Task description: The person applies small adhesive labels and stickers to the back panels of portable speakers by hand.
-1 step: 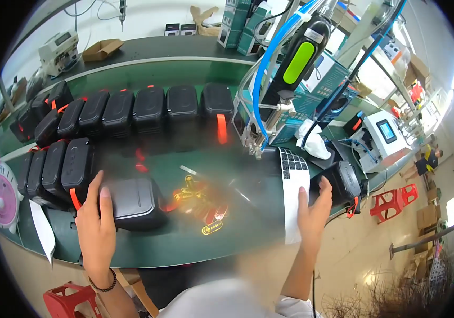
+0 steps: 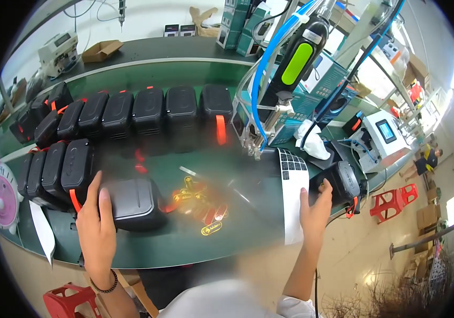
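My left hand (image 2: 95,230) rests with fingers stretched out along the left side of a black portable speaker (image 2: 131,199), a rounded box with a grey-looking top. It does not wrap round the speaker. Over the table's right part is my right hand (image 2: 316,214), thumb and fingers spread with nothing between them. A white label sheet (image 2: 292,212) with black squares lies just left of it. Past its fingertips stands another black speaker (image 2: 346,180) with an orange strap; whether they touch it I cannot tell. Yellow and red tags (image 2: 198,199) lie scattered between my hands, partly blurred.
Black speakers (image 2: 149,103) line the far side, with more at the left (image 2: 76,164). A screwdriver-like tool with a green panel (image 2: 297,63) hangs on a stand at the right. Beyond are crumpled white tissue (image 2: 311,140) and a screened machine (image 2: 383,138). A pink fan (image 2: 2,196) stands far left.
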Available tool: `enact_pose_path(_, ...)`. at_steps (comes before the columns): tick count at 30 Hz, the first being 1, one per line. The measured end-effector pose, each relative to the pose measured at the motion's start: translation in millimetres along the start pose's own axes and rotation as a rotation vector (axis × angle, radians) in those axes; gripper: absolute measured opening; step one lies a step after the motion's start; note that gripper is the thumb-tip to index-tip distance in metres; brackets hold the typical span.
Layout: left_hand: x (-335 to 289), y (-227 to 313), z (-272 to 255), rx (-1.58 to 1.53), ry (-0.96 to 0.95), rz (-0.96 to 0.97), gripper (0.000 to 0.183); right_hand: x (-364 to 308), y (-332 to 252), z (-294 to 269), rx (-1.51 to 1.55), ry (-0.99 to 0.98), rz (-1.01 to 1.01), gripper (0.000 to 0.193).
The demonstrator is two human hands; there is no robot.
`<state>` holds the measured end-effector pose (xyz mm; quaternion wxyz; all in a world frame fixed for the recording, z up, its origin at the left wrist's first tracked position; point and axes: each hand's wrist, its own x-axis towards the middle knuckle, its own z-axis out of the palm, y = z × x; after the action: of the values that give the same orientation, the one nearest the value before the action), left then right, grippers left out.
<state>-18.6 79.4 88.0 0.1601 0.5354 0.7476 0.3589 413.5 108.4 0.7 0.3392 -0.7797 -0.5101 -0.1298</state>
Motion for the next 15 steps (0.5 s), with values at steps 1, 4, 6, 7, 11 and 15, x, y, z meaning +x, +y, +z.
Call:
enact_pose_path(1,-5.0,-8.9,6.2,0.000,0.061,0.024,0.046,-0.3,-0.8,-1.8,-0.001,0.004,0.007,0.067)
enact_pose_path(4,-41.0,-6.2,26.2,-0.116,0.397,0.176,0.053,4.8,-5.7,-4.3,0.106,-0.278,0.156,0.069)
enact_pose_path(6,-80.8,-14.5,28.4,-0.355,0.326,0.241,0.065,9.3,-8.2,-4.3,0.454,-0.291,0.157,0.069)
enact_pose_path(7,-95.1,-21.7,33.8,-0.460,0.280,0.342,0.070,5.4,3.4,0.4,0.759,-0.261,0.152,0.071)
enact_pose_path(11,-96.9,-10.8,67.2,-0.624,-0.469,0.555,0.116,-28.0,-60.4,-47.7,1.128,-0.369,0.250,0.083)
enact_pose_path(15,-79.8,30.5,92.5,-0.766,-0.717,0.386,0.115,-96.0,-74.8,-60.5,1.432,-0.438,0.129,0.090)
